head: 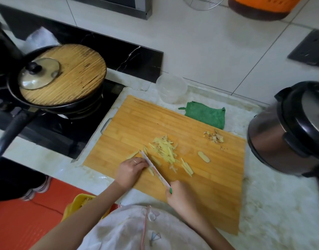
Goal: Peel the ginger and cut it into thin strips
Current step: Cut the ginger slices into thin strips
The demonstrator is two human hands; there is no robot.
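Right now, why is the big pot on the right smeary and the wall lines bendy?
Head view: the cooker sits at the edge, where motion blur smears it; the wide lens bows the tile lines; the cutting board mid-frame looks sharper.

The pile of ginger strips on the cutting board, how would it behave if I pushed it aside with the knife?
The pile of ginger strips would probably scatter rather than slide as one: its pieces lie loose and crossed, with strays nearby. Being thin slivers, they are likely light and may cling to the knife blade. Flat-sided, they should not roll.
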